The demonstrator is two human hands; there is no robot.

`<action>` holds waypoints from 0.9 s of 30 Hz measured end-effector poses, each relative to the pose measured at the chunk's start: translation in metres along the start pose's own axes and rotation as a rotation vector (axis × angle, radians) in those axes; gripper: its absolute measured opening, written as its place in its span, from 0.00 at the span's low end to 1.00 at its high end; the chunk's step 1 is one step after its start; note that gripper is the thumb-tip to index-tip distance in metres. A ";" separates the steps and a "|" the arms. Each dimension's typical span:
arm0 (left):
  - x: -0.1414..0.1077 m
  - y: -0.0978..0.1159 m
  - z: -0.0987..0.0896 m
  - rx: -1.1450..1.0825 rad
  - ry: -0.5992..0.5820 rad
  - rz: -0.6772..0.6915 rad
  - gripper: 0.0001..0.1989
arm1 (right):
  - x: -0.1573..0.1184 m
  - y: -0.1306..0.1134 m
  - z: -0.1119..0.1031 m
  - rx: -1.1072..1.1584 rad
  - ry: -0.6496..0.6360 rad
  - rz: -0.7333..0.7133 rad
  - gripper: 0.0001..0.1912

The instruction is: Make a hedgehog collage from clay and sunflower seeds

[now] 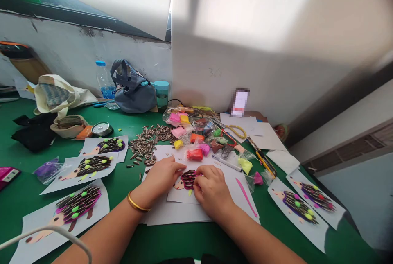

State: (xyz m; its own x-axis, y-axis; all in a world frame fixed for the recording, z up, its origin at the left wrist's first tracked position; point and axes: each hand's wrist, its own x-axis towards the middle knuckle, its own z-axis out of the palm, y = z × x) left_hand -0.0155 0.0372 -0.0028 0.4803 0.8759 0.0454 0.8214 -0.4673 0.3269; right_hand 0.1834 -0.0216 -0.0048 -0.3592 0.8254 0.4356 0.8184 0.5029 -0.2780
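A small hedgehog picture (188, 179) lies on white paper in front of me, its clay body covered with striped sunflower seeds. My left hand (163, 180), with a gold bangle at the wrist, lies at its left with fingers stretched over the paper. At its right side my right hand (212, 190) has its fingers drawn together against the seeds. Whatever is between those fingertips is hidden. A pile of sunflower seeds (153, 141) lies beyond my left hand. Red clay in a clear wrapper (195, 154) sits just behind the picture.
Finished-looking hedgehog pictures lie left (73, 210) and right (297, 206). Bagged clay (216, 145), yellow-handled scissors (236, 130) and a cutter knife (265, 161) spread behind my hands. A blue bag (135, 94), water bottle (106, 86) and phone (240, 102) stand by the wall. A cable (61, 229) crosses lower left.
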 end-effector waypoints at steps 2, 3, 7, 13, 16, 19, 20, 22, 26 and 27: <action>0.000 -0.001 0.000 -0.004 0.003 0.004 0.15 | 0.000 0.000 0.000 -0.003 -0.005 0.003 0.04; -0.001 -0.001 0.000 -0.009 0.002 0.006 0.15 | 0.000 0.000 0.000 -0.003 -0.008 0.006 0.05; -0.001 -0.001 -0.002 -0.087 0.019 -0.026 0.14 | -0.001 0.003 -0.008 0.030 -0.010 0.029 0.04; -0.004 0.018 -0.023 -0.846 0.187 -0.241 0.21 | -0.002 0.008 -0.027 0.141 0.084 0.048 0.02; -0.008 0.033 -0.032 -1.422 0.111 -0.280 0.30 | -0.001 0.005 -0.027 0.186 0.137 0.010 0.03; -0.012 0.046 -0.035 -1.710 -0.037 -0.247 0.37 | 0.000 0.000 -0.023 0.218 0.148 -0.027 0.06; -0.013 0.049 -0.035 -1.743 -0.088 -0.234 0.39 | 0.001 -0.001 -0.022 0.225 0.148 -0.032 0.07; -0.015 0.055 -0.035 -1.740 -0.176 -0.217 0.43 | 0.002 -0.003 -0.020 0.235 0.151 -0.034 0.09; -0.021 0.062 -0.034 -1.702 -0.296 -0.161 0.44 | 0.002 -0.003 -0.020 0.273 0.165 -0.044 0.06; -0.022 0.063 -0.034 -1.696 -0.315 -0.144 0.44 | 0.002 -0.003 -0.021 0.288 0.173 -0.044 0.05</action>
State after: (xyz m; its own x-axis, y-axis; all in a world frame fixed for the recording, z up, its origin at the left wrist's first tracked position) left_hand 0.0153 -0.0077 0.0486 0.6445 0.7443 -0.1751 -0.2529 0.4236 0.8698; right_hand 0.1897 -0.0267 0.0148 -0.2895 0.7580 0.5845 0.6344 0.6092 -0.4758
